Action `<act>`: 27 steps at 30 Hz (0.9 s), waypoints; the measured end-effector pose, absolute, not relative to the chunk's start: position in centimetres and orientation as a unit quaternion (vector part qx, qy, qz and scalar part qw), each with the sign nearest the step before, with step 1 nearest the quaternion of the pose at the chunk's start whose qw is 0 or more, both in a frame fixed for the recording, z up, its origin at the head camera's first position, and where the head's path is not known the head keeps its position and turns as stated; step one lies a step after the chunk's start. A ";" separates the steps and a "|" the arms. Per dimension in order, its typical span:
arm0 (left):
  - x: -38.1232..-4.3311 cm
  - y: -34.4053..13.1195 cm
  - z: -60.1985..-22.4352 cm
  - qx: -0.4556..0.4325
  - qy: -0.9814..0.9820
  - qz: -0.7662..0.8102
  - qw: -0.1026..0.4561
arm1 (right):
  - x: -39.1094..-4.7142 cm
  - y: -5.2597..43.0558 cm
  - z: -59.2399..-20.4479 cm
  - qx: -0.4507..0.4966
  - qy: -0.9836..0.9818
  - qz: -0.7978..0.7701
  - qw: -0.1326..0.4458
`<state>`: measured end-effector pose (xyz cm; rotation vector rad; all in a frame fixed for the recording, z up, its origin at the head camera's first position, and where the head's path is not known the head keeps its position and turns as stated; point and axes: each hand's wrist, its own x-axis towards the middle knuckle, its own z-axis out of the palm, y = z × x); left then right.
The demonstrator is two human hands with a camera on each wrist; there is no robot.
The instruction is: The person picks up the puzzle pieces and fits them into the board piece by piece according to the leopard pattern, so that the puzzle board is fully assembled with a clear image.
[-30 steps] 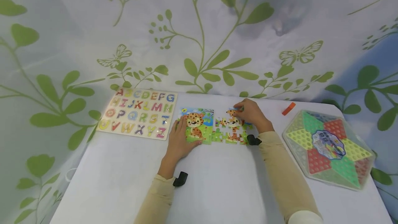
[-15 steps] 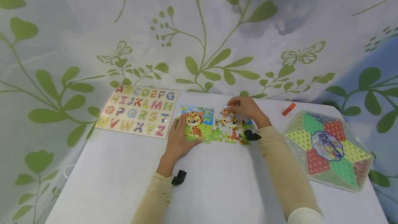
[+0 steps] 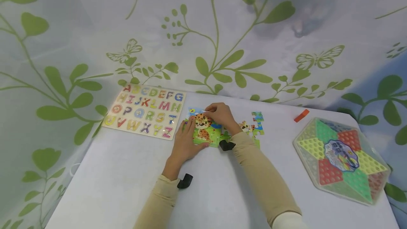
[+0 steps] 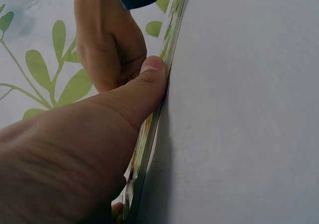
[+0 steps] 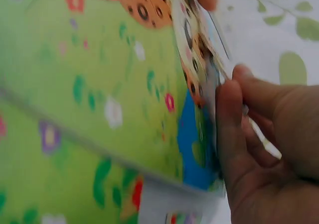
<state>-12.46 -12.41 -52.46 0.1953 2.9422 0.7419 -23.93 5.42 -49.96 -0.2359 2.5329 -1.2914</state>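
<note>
In the head view, a leopard picture board [image 3: 206, 138] lies on the white table. My left hand [image 3: 185, 142] rests at its left side, fingers over the edge and thumb along the near edge; the left wrist view shows the thumb [image 4: 149, 79] against that edge. My right hand [image 3: 222, 117] is over the board's far right part. Its thumb and forefinger pinch a small thin puzzle piece [image 5: 264, 139], mostly hidden by the fingers. Right of the board lie several jigsaw pieces [image 3: 258, 128] with leopard and grass print, partly covered by the right forearm.
A wooden alphabet board [image 3: 146, 110] with coloured letters lies at the back left. At the right is a hexagonal Chinese checkers board [image 3: 341, 158] in clear plastic. A small orange-red strip [image 3: 301, 115] lies near it. A leaf-patterned cloth wall [image 3: 235, 77] rises behind the table.
My right hand has moved left from the loose jigsaw pieces to the leopard board, carrying a puzzle piece. The left hand has stayed at the board's left side.
</note>
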 end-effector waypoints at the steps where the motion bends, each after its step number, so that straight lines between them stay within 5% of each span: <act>1: -12.4 -12.4 -52.4 0.064 0.967 0.243 0.052 | -23.8 5.1 -50.0 -0.079 0.886 -0.437 0.135; 19: -12.2 -12.4 -51.8 0.057 0.965 0.250 0.048 | -23.4 2.2 -48.0 -0.051 0.950 -0.283 0.122; 27: -12.5 -12.3 -52.3 0.056 0.968 0.237 0.059 | -23.3 5.0 -49.0 -0.086 0.919 -0.368 0.111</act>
